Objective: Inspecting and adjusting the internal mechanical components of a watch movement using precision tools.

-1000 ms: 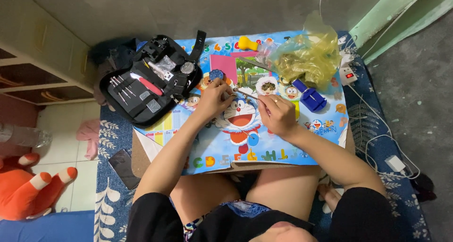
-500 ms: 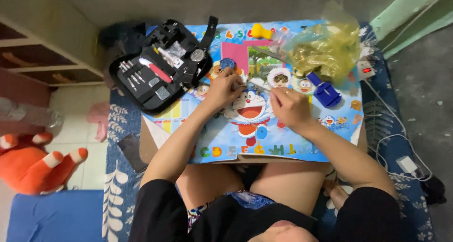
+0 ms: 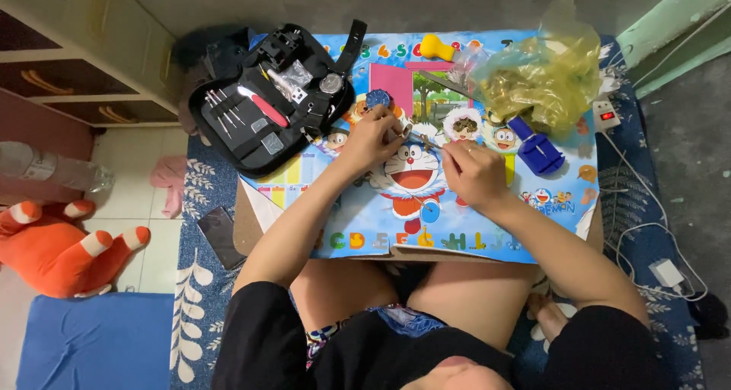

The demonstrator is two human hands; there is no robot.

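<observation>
My left hand point(image 3: 375, 141) rests on a small table with a bright cartoon top point(image 3: 426, 222), its fingers pinched on a small part that I cannot make out. My right hand point(image 3: 474, 174) holds a thin metal tool point(image 3: 423, 140) whose tip points left at what the left hand pinches. A small dark blue round piece point(image 3: 377, 99) lies just beyond the left hand. An open black tool case point(image 3: 268, 101) with small tools and a wristwatch point(image 3: 333, 79) sits at the table's far left corner.
A blue plastic holder point(image 3: 535, 149), a crumpled yellowish plastic bag point(image 3: 542, 78) and a yellow object point(image 3: 435, 47) lie on the far right of the table. A white power strip point(image 3: 605, 116) and cable run on the right. A phone point(image 3: 221, 236), an orange plush toy point(image 3: 65, 245) and a bottle point(image 3: 53, 171) lie on the left.
The view has shifted slightly, so the table sits lower and further right in the frame. Both hands stay close together over the middle of the table, holding the same things.
</observation>
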